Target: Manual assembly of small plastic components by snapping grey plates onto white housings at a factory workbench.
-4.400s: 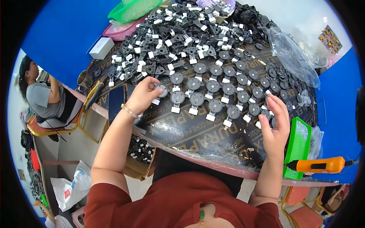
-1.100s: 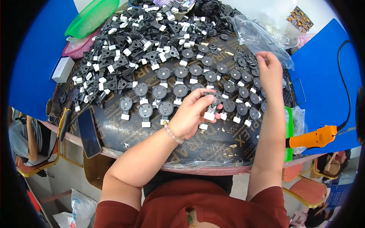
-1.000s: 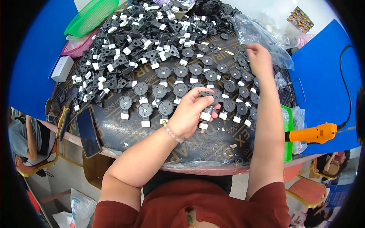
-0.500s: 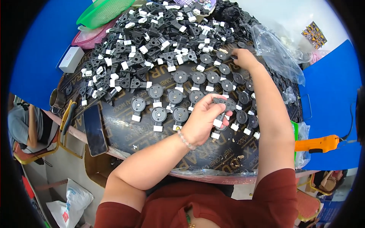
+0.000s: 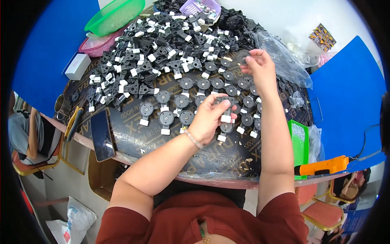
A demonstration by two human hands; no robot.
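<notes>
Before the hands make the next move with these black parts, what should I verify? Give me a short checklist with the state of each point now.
1. Left hand has a firm hold on the black part with white clip: ok, fingers wrap it.
2. Right hand holds the round black disc: ok, pinched at the fingertips.
3. Disc lined up with the part in the left hand: not ok, the two hands are well apart.
4. Rows of finished parts undisturbed: ok.
5. Phone safe on the table edge: cannot tell.
6. Orange screwdriver away from both hands: ok.
</notes>
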